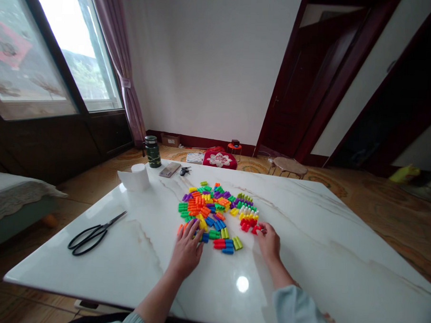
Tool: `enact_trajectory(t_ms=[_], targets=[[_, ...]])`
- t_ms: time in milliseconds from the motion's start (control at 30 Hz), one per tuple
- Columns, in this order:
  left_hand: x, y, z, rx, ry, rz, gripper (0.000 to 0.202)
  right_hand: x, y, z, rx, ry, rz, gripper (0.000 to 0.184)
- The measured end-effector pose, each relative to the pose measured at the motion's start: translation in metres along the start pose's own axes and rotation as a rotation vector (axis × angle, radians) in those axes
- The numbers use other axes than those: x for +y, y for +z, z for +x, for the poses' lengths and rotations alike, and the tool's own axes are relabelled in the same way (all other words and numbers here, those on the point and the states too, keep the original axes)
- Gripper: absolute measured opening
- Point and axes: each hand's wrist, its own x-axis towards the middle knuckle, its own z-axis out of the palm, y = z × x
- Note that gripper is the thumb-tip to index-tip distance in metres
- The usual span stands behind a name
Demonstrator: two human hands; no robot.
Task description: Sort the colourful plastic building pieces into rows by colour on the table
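Note:
A heap of small bullet-shaped plastic toy blocks (201,206) in orange, green, blue, purple, yellow and red lies on the white marble-patterned table (326,247). My left hand (187,246) rests at the heap's near left side, fingers spread over a few orange, yellow and blue blocks. To the right, blocks stand in rows sorted by colour: green, white blocks (248,210), yellow, then red blocks (246,225) nearest me. At the near end of the red row, my right hand (270,242) pinches a red block (257,229). Its fingers partly cover that block.
Black-handled scissors (91,237) lie at the left. Toward the far left edge are a paper roll (139,176), a dark green flask (152,151), a phone (170,169) and keys (185,170). Beyond the table stand a red patterned seat (220,160) and a stool (289,165).

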Motion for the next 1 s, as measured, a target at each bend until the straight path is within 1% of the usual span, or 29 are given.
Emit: enact_trajectory(t_ms=[133, 300, 367, 433, 467, 500, 533, 567, 600, 633, 667, 733, 833, 1000], targets=[[0.000, 0.000, 0.000, 0.000, 0.003, -0.005, 0.040, -0.004, 0.007, -0.001, -0.012, -0.035, -0.033, 0.029], [0.001, -0.001, 0.000, -0.022, -0.010, -0.006, 0.039, -0.007, 0.006, -0.003, -0.004, -0.074, -0.051, 0.027], [0.001, -0.002, 0.001, -0.027, -0.016, -0.010, 0.039, -0.013, 0.003, -0.008, 0.036, -0.115, -0.082, 0.029], [0.002, -0.002, 0.001, -0.029, -0.018, -0.014, 0.039, -0.026, 0.002, -0.017, 0.060, -0.187, -0.098, 0.028], [0.002, -0.003, 0.001, -0.028, -0.020, -0.015, 0.039, -0.034, 0.003, -0.024, 0.032, -0.240, -0.096, 0.026], [0.002, -0.003, 0.001, -0.027, -0.021, -0.016, 0.039, -0.044, 0.004, -0.031, -0.027, -0.304, -0.090, 0.024], [0.003, -0.003, 0.001, -0.024, -0.020, -0.015, 0.039, -0.055, 0.006, -0.039, -0.126, -0.378, -0.087, 0.021], [0.002, -0.003, 0.001, -0.021, -0.020, -0.013, 0.039, -0.066, 0.009, -0.046, -0.254, -0.445, -0.093, 0.021], [0.002, -0.003, 0.001, -0.019, -0.019, -0.011, 0.039, -0.076, 0.013, -0.053, -0.374, -0.485, -0.114, 0.021], [0.002, -0.002, 0.001, -0.018, -0.017, -0.007, 0.038, -0.086, 0.017, -0.058, -0.468, -0.503, -0.150, 0.021], [0.002, -0.002, 0.000, -0.019, -0.014, -0.002, 0.039, -0.093, 0.022, -0.062, -0.534, -0.503, -0.191, 0.022], [0.001, -0.001, 0.000, -0.022, -0.007, 0.005, 0.039, -0.103, 0.030, -0.067, -0.598, -0.482, -0.281, 0.023], [0.001, 0.000, 0.000, -0.016, -0.001, 0.005, 0.039, -0.107, 0.040, -0.068, -0.641, -0.466, -0.382, 0.022], [0.002, -0.001, 0.001, 0.005, -0.024, -0.012, 0.038, -0.111, 0.043, -0.068, -0.720, -0.432, -0.504, 0.020]])
